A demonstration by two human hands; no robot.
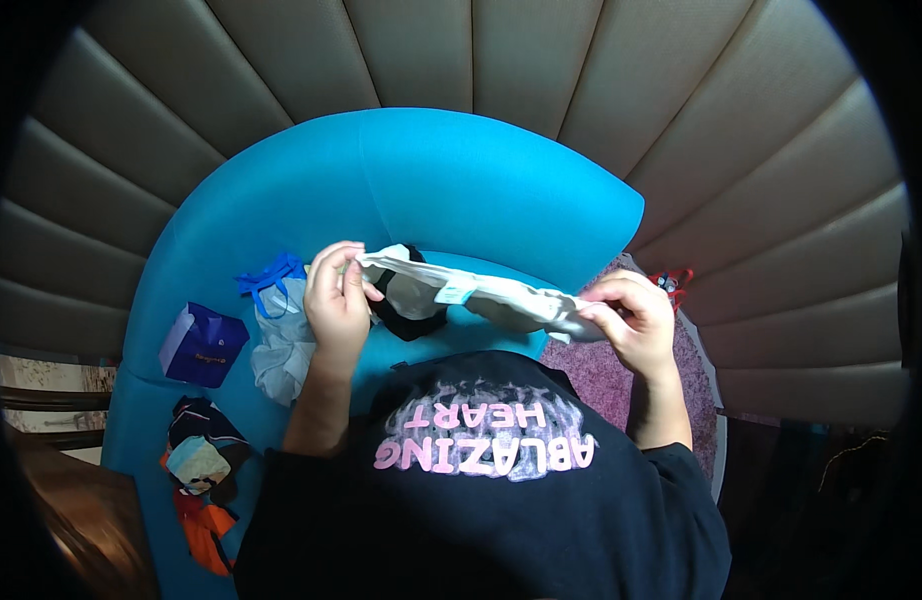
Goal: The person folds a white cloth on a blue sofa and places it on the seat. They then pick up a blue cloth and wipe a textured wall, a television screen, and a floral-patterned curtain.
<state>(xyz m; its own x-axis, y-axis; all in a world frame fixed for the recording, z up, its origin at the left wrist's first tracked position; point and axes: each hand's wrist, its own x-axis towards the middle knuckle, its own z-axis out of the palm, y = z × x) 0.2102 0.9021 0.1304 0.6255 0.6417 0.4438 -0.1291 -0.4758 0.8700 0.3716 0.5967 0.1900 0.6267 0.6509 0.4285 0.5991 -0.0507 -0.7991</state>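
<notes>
Pale garment [481, 292] stretched taut between left hand [336, 295] and right hand [631, 315], fingers pinching its ends above blue sofa [461, 180].

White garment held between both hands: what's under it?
Under the white garment, a black garment lies on the blue sofa seat. The white cloth covers the black piece's upper part, so its full shape cannot be seen.

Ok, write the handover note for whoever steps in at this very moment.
Left hand: fingers pinch one end of the pale garment.
Right hand: fingers pinch the other end; the garment hangs stretched between both hands above the blue sofa.
On the seat: a black garment under the pale one, a light grey piece with a blue strap, a folded purple piece, and a mixed heap with orange cloth.
Done: the purple piece lies folded.
Left: the held garment is not folded; the grey piece, black garment and heap lie loose.
</notes>
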